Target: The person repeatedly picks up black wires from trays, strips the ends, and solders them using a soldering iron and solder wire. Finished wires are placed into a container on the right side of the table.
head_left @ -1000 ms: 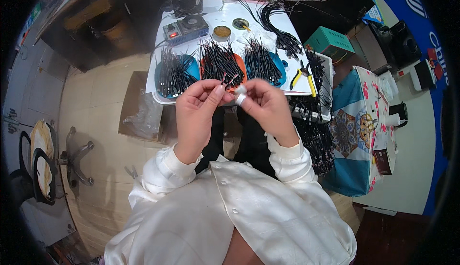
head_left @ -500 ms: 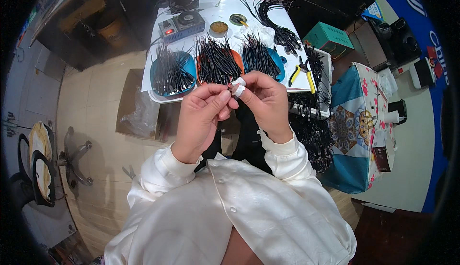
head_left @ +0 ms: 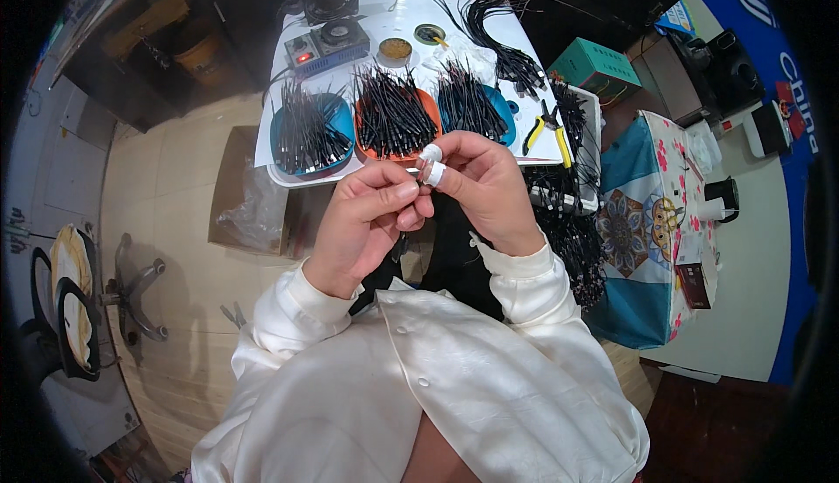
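In front of my body, my left hand [head_left: 371, 212] and my right hand [head_left: 485, 187] meet fingertip to fingertip. Both are closed in a pinch on the end of a thin cable, which the fingers almost entirely hide. White tape wraps my right thumb and forefinger. Just beyond the hands, short black cables fill a blue bin [head_left: 278, 136] on the left, an orange bin [head_left: 433, 105] in the middle and another blue bin [head_left: 505, 116] on the right. Yellow-handled pliers [head_left: 546, 133] lie open to the right of the bins.
On the white table stand a grey device with a red light [head_left: 303, 50], a round tin [head_left: 395, 49] and an open dish [head_left: 429, 34]. Black cables [head_left: 502, 46] lie at the back right. A cardboard box [head_left: 229, 190] sits left, a cloth-covered table [head_left: 629, 282] right.
My fingertips have shifted slightly, and the red wire ends that showed between them are now mostly covered. The whole scene has moved a little to the left in view.
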Motion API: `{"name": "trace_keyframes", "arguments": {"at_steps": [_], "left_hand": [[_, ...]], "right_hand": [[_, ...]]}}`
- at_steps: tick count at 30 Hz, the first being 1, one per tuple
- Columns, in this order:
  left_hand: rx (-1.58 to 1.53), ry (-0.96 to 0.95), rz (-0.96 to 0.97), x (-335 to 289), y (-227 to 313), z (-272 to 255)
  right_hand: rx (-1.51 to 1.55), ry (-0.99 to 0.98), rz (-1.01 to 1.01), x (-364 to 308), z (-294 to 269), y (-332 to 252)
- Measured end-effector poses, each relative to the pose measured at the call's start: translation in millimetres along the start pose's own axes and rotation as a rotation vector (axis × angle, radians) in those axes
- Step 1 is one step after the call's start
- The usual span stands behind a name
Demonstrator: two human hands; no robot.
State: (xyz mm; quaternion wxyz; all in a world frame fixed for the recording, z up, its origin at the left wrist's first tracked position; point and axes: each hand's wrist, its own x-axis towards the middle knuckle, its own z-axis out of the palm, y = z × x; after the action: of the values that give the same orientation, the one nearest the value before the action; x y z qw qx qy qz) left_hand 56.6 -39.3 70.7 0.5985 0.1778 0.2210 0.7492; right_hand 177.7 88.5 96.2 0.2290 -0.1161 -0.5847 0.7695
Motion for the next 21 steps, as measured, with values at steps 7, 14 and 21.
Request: {"name": "trace_keyframes", "arguments": {"at_steps": [7, 14, 21], "left_hand": [[-0.007, -0.019, -0.018, 0, -1, -2], [0.006, 0.029, 0.017, 1, -3, -4], [0.114, 0.115, 0.080, -1, -4, -2]], "right_hand": [[0.175, -0.035, 0.058, -2, 0, 2], [-0.477, 0.086, -0.269, -11, 3, 4], [-0.456, 0.093, -0.425, -13, 5, 8]]}}
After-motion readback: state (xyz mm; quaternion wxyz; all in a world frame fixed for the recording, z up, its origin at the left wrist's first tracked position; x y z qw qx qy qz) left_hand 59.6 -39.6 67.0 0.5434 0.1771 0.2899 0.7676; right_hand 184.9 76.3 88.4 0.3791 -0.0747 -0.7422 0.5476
